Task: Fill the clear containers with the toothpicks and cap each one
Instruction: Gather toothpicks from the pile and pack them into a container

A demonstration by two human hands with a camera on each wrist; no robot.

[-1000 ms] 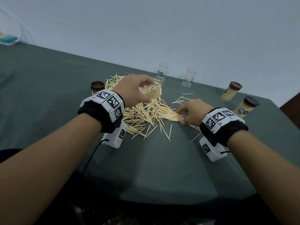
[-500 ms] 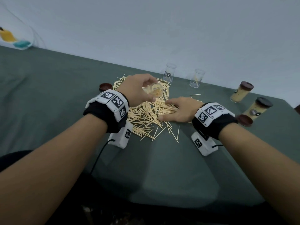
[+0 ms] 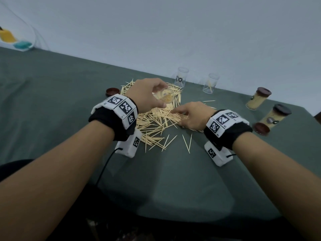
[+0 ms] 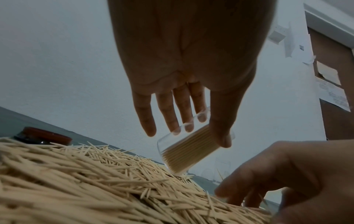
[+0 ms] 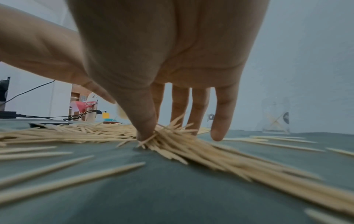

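While left hand grips container (tilted), rt pinches toothpicks.

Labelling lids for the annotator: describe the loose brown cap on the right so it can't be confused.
Start at the green tablecloth and go to its right edge, where two capped containers full of toothpicks stand. The loose brown cap lies on the cloth just in front of the nearer capped container, beside the right hand's wristband. Unlike its neighbours' caps, it sits on no container.

Matt green cloth on table w/ pale wood toothpicks – container clear glossy plastic, caps shiny brown.
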